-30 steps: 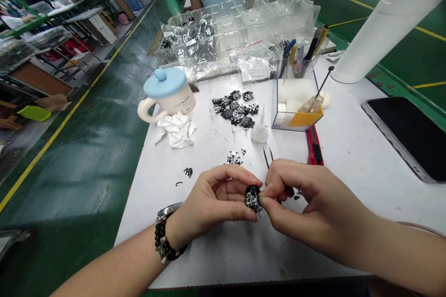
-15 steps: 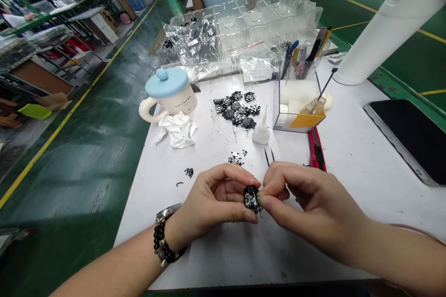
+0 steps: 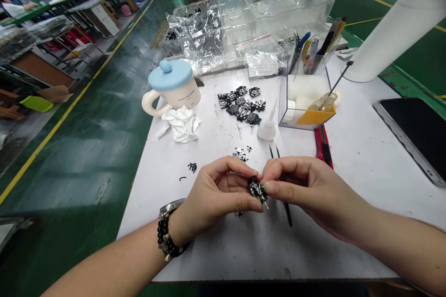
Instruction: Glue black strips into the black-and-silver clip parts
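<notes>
A small black-and-silver mechanical part (image 3: 257,189) is pinched between the fingertips of my left hand (image 3: 219,190), tilted with a thin metal end pointing down. From the other side, the thumb and forefinger of my right hand (image 3: 306,185) press on the same part and hide its right edge. Beneath my right hand lies a pair of dark tweezers (image 3: 287,214) on the white table (image 3: 209,255), their tips pointing away from me. Just beyond my fingers are small silver pieces (image 3: 240,153). Thin black bits (image 3: 192,167) lie to the left.
A pile of similar parts (image 3: 243,110) lies behind a white dropper bottle (image 3: 266,130). A lidded mug (image 3: 179,95) and crumpled tissue (image 3: 183,124) stand left. To the right are a clear box (image 3: 296,118), red cutter (image 3: 324,146) and phone (image 3: 414,134). A divided tray (image 3: 240,23) spans the back.
The view has shifted slightly, moving the table's contents to the right. The part has tilted a little in my fingers, and the tweezers' handle now shows below my right hand.
</notes>
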Demonstrator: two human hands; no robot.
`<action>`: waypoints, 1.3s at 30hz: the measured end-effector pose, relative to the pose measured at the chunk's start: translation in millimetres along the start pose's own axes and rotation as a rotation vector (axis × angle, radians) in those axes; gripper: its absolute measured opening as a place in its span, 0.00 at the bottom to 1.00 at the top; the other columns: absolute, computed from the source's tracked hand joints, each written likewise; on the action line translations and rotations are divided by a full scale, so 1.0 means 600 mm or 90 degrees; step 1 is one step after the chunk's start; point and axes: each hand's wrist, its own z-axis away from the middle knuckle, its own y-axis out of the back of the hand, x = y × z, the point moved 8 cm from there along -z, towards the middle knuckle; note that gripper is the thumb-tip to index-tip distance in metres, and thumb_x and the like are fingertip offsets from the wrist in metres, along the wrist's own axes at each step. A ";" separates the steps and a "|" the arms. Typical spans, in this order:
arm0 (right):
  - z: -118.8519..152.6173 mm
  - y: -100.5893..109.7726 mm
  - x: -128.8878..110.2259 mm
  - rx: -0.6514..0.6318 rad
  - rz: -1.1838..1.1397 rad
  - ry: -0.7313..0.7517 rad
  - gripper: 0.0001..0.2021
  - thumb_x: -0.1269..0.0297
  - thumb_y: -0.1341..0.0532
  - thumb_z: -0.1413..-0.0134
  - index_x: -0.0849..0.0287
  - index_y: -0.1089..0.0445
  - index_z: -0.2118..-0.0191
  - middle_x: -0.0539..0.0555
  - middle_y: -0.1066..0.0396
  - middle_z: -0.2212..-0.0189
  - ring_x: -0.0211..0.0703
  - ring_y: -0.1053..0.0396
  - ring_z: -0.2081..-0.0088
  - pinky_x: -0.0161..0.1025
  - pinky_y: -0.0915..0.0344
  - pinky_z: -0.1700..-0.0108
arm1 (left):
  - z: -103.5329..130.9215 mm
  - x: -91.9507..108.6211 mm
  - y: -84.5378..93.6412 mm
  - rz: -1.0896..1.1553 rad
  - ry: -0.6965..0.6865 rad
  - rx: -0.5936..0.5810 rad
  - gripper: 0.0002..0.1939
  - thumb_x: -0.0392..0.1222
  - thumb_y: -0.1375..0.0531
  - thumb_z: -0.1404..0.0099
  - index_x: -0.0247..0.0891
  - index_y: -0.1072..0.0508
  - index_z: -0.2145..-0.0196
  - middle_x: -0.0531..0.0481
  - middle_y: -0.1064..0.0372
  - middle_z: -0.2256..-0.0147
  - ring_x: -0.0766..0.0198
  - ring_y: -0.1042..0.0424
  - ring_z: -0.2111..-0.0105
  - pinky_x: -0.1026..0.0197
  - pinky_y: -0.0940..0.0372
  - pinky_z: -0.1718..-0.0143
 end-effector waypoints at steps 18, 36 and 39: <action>0.015 -0.002 -0.033 0.069 0.339 0.209 0.04 0.64 0.38 0.44 0.56 0.30 0.70 0.47 0.33 0.72 0.30 0.34 0.69 0.29 0.39 0.67 | 0.010 0.011 0.002 -0.029 -0.033 0.042 0.19 0.20 0.32 0.53 0.38 0.24 0.66 0.55 0.24 0.70 0.71 0.24 0.69 0.71 0.27 0.66; 0.058 -0.046 -0.068 0.083 0.651 0.528 0.11 0.82 0.45 0.47 0.64 0.36 0.59 0.55 0.36 0.66 0.38 0.37 0.62 0.37 0.36 0.62 | 0.011 0.014 0.014 -0.058 -0.016 0.130 0.19 0.21 0.32 0.53 0.37 0.25 0.65 0.52 0.22 0.64 0.67 0.22 0.66 0.71 0.28 0.63; 0.068 -0.056 -0.074 0.111 0.729 0.592 0.10 0.81 0.44 0.47 0.65 0.35 0.59 0.55 0.35 0.67 0.39 0.37 0.63 0.40 0.37 0.60 | 0.010 0.007 0.014 -0.028 0.012 0.130 0.14 0.24 0.32 0.51 0.36 0.25 0.67 0.50 0.22 0.63 0.65 0.23 0.62 0.69 0.28 0.60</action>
